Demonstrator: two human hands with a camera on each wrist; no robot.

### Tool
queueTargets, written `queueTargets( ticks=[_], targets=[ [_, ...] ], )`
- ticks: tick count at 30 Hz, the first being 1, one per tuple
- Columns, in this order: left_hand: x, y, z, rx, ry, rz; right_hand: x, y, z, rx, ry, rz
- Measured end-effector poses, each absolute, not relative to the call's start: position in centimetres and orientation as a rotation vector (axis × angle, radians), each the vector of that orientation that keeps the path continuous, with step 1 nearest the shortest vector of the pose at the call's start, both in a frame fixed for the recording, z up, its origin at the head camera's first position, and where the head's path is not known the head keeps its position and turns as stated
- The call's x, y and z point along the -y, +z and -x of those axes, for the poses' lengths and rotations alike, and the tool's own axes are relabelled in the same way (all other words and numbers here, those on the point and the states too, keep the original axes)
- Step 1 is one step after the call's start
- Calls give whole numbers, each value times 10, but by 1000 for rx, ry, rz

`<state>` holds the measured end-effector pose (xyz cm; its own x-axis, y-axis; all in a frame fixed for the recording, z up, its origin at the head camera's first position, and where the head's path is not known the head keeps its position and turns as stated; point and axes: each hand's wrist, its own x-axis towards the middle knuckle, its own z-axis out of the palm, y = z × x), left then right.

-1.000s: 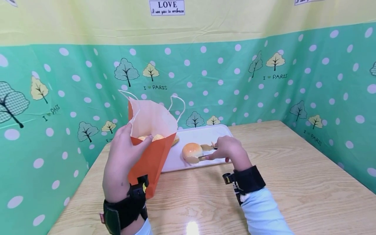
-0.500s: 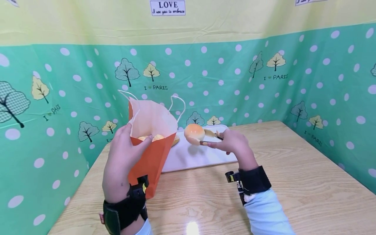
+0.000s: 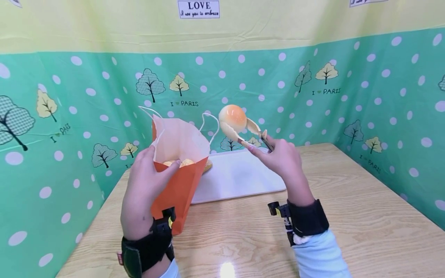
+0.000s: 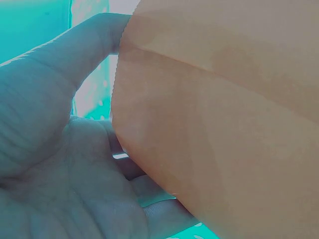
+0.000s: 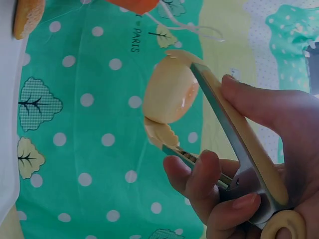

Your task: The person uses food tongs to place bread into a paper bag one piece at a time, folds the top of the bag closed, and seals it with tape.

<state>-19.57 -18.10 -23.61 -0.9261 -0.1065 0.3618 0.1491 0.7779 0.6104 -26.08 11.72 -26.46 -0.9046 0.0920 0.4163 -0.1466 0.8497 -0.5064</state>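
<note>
My right hand (image 3: 283, 156) grips a pair of tongs (image 5: 234, 129) with metal arms and cream-coloured tips. Between those tips a round bun (image 3: 233, 117), glossy golden on top and pale at the sides, is held in the air above the tray. An orange paper bag (image 3: 180, 189) with white string handles stands open-mouthed on the left, and my left hand (image 3: 147, 181) holds its near rim, the thumb over the edge. Inside the bag some pale golden bread (image 3: 187, 162) shows. The left wrist view has the bag's side (image 4: 214, 124) between thumb and fingers.
A white tray (image 3: 240, 177) lies behind and right of the bag. Another piece of bread (image 3: 208, 166) sits at its left end, partly hidden by the bag. The wooden table (image 3: 250, 235) meets a green dotted curtain (image 3: 243, 92) at the back and sides.
My right hand has lifted the bun with the tongs from the tray, raising it to about the height of the bag's handles. The left hand and the bag have stayed in place.
</note>
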Motion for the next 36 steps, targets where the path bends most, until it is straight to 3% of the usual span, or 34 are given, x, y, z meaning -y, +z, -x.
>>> queueTargets(
  ticks=[13, 36],
  targets=[
    [181, -236, 197, 2601, -922, 22, -108, -247, 239, 2450, 780, -50],
    [179, -237, 196, 2572, -953, 53, -61, -257, 224, 2463, 636, -519]
  ],
)
